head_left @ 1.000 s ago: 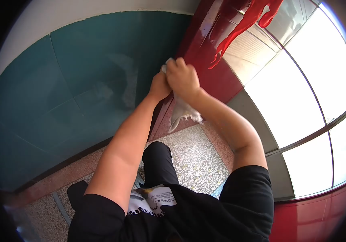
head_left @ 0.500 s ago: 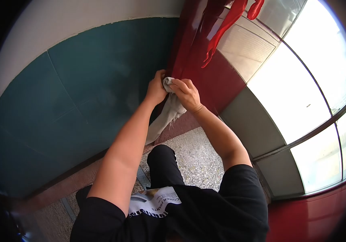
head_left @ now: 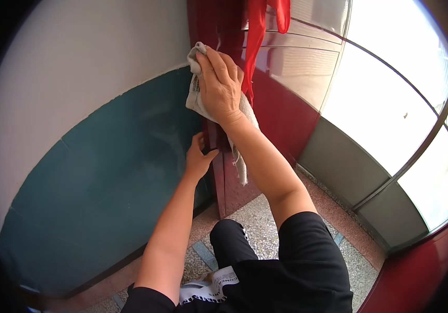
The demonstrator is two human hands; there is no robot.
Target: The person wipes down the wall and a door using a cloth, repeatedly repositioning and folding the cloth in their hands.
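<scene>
A light grey cloth point(head_left: 195, 99) lies under my right hand point(head_left: 220, 83), which presses it against the dark red panel point(head_left: 281, 112). My right fingers are close together over the cloth, and one end of it hangs below the wrist. Lower down, my left hand point(head_left: 199, 156) is at the edge of the red panel beside the teal wall. Its thumb and fingers are apart and it holds no cloth.
A red ribbon point(head_left: 256, 47) hangs just right of my right hand. The teal and white wall point(head_left: 104, 188) curves along the left. Bright glass panes point(head_left: 386, 99) stand at the right, above a speckled floor point(head_left: 259, 221). My knee is below my hands.
My right hand has moved up the red panel with the cloth, which is now more spread out. My left hand has come off the cloth and is lower down, with its fingers apart.
</scene>
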